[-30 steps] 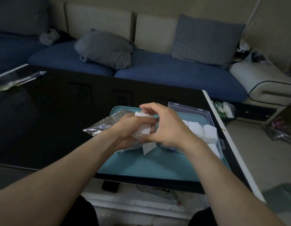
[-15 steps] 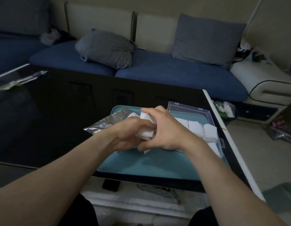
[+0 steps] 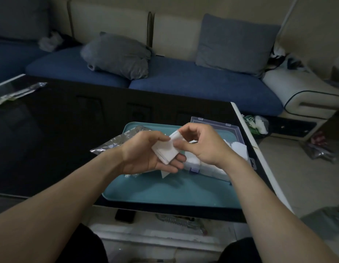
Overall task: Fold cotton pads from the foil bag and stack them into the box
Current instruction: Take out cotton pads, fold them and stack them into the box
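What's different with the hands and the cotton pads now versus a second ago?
The hands have opened apart: the left hand now lies palm up holding the pad stack, and the right hand pinches its top corner. Foil bag, box and tray have not moved.

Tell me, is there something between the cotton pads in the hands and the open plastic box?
Only the right hand itself. It pinches the top pad of the cotton pads lying in the left hand, directly before the box. The lid is open; no other thing blocks.

On the tray [image 3: 184, 194], the foil bag [image 3: 117, 141] lies left of the box [image 3: 231, 130] (pads [image 3: 239, 149] inside).
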A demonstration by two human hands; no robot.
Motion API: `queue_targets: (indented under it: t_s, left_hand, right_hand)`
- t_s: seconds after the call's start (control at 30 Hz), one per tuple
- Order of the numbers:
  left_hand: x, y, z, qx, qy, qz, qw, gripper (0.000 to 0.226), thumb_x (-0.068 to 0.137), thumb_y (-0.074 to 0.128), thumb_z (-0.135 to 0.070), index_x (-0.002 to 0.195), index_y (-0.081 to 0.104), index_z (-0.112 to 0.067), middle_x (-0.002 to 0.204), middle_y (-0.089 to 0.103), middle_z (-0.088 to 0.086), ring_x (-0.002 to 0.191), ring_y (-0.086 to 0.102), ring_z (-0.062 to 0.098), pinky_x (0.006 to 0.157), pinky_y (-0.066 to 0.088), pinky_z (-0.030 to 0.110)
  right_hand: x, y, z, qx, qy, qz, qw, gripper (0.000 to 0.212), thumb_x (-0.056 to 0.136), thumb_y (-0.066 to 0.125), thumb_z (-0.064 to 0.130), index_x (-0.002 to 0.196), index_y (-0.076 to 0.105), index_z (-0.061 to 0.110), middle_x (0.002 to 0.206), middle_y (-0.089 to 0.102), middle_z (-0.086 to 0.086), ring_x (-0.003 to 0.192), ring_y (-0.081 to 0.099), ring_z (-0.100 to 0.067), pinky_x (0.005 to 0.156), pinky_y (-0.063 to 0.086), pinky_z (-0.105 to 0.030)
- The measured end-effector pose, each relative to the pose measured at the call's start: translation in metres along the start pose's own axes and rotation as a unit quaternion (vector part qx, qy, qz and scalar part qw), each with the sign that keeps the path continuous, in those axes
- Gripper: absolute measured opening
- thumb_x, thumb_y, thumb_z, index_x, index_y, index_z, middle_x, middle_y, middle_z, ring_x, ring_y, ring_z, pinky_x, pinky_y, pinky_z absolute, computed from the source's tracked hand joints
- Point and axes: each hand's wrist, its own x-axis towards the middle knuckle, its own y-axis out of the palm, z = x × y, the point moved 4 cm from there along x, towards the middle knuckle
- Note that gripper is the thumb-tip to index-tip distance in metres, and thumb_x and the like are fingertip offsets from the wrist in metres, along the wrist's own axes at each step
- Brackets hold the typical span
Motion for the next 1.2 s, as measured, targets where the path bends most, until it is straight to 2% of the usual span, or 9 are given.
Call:
queue_targets:
  t_s: [0.17,0.33,0.43,0.5,0.63,0.83,1.0,1.1,1.2]
  left_hand:
    - [0.003,-0.003,-0.004,-0.033,0.020,-0.064,0.997,0.048,0.107,0.026,-0.029,0.124,0.055,0.005,0.120,0.063,0.033,0.105,0.067,0.039,0.092,0.056,0.041]
    - [0.003,-0.008,-0.008,-0.062,0.050,-0.120,0.990,0.045,0.108,0.028,-0.029,0.131,0.050,0.004,0.120,0.064,0.031,0.111,0.066,0.040,0.095,0.054,0.045]
    - [0.006,-0.011,-0.010,-0.070,0.096,-0.178,0.977,0.046,0.108,0.030,-0.028,0.128,0.053,0.006,0.122,0.065,0.026,0.107,0.068,0.032,0.082,0.060,0.039]
    - [0.009,-0.012,-0.010,-0.080,0.119,-0.187,0.972,0.043,0.108,0.032,-0.027,0.129,0.054,0.004,0.122,0.067,0.023,0.109,0.067,0.028,0.081,0.060,0.038]
    - [0.010,-0.002,-0.010,-0.042,0.129,-0.125,0.983,0.042,0.104,0.029,-0.017,0.132,0.055,-0.001,0.124,0.067,0.018,0.112,0.066,0.027,0.099,0.050,0.038]
    - [0.010,0.002,-0.010,-0.115,0.115,-0.081,0.983,0.065,0.105,0.023,-0.049,0.132,0.053,0.002,0.127,0.063,0.023,0.120,0.061,0.034,0.108,0.043,0.045]
    - [0.010,-0.002,-0.008,-0.041,0.127,-0.145,0.981,0.042,0.107,0.035,-0.027,0.129,0.055,0.002,0.128,0.064,0.019,0.119,0.063,0.026,0.107,0.045,0.041]
    - [0.011,0.000,-0.006,-0.061,0.127,-0.127,0.982,0.047,0.106,0.035,-0.033,0.132,0.055,0.001,0.130,0.063,0.020,0.119,0.063,0.027,0.102,0.049,0.036]
    - [0.008,0.004,-0.007,-0.036,0.128,-0.131,0.982,0.047,0.104,0.038,-0.034,0.130,0.058,0.000,0.121,0.068,0.019,0.107,0.068,0.024,0.085,0.057,0.030]
  right_hand:
    - [0.001,-0.010,-0.004,0.026,0.008,-0.064,0.998,0.022,0.083,0.080,0.009,0.092,0.069,0.025,0.093,0.074,0.004,0.080,0.070,-0.009,0.076,0.059,-0.025]
    - [-0.001,-0.015,-0.008,0.132,0.070,-0.107,0.983,0.016,0.085,0.077,0.005,0.091,0.068,0.016,0.091,0.073,-0.002,0.083,0.071,-0.018,0.069,0.061,-0.032]
    - [-0.004,-0.015,-0.003,0.368,0.140,-0.119,0.911,0.015,0.085,0.073,0.001,0.096,0.067,0.008,0.094,0.074,-0.008,0.081,0.073,-0.019,0.066,0.060,-0.028]
    - [-0.003,-0.008,0.000,0.455,0.164,-0.113,0.868,0.017,0.084,0.072,-0.001,0.099,0.067,0.005,0.092,0.075,-0.011,0.075,0.074,-0.019,0.063,0.061,-0.026]
    - [-0.002,0.012,0.003,0.393,0.187,-0.115,0.893,0.018,0.083,0.076,-0.001,0.095,0.064,0.005,0.090,0.072,-0.014,0.064,0.072,-0.018,0.059,0.061,-0.024]
    - [-0.002,0.014,0.003,0.278,0.177,-0.150,0.932,0.022,0.079,0.083,0.004,0.088,0.064,0.010,0.084,0.075,-0.008,0.061,0.072,-0.013,0.053,0.055,-0.023]
    - [0.001,0.014,0.002,0.089,0.143,-0.158,0.973,0.021,0.078,0.086,0.027,0.089,0.069,0.020,0.087,0.074,0.003,0.075,0.067,-0.008,0.058,0.048,-0.020]
    - [0.003,0.022,-0.001,0.138,0.185,-0.123,0.965,0.030,0.086,0.078,0.038,0.106,0.069,0.017,0.098,0.074,0.000,0.084,0.071,-0.014,0.069,0.054,-0.029]
    - [0.001,0.027,0.004,0.278,0.203,-0.073,0.936,0.023,0.093,0.071,0.026,0.109,0.069,0.009,0.091,0.075,-0.004,0.077,0.073,-0.014,0.066,0.060,-0.027]
